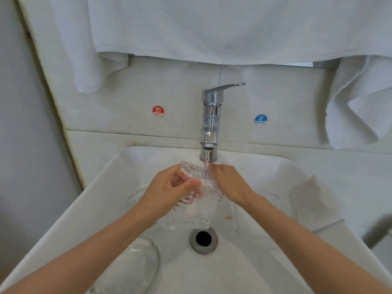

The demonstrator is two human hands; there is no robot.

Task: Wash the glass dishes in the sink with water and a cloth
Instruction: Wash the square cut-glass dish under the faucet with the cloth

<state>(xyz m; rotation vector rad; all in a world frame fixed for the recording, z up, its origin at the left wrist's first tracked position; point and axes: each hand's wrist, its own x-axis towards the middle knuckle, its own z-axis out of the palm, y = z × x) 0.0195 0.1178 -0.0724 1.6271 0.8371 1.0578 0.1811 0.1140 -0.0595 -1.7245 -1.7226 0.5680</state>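
holding a ribbed glass dish tilted on edge above the middle of the sink, right under the tap. gripping its left rim with the left hand, fingers curled round the glass, thumb pressed on the near face. clamping its right rim with the right hand, fingers bent over the edge, tips hidden behind the glass. catching a thin stream of water on the dish's top edge, just beside the right fingers. also in the sink: round glass bowl in the near-left corner, partly under the left forearm; second glass dish against the left wall, behind the left wrist; more ribbed glass on the bottom below the held dish, just back of the drain; small glass piece toward the right wall, beside the right forearm; orange speck on the bottom, right of the drain. on the sink's right edge: folded white cloth, well apart from both hands. behind the back edge: tap lever turned to the right, red hot sticker left of it, blue cold sticker right of it. above: white towels hanging along the wall.
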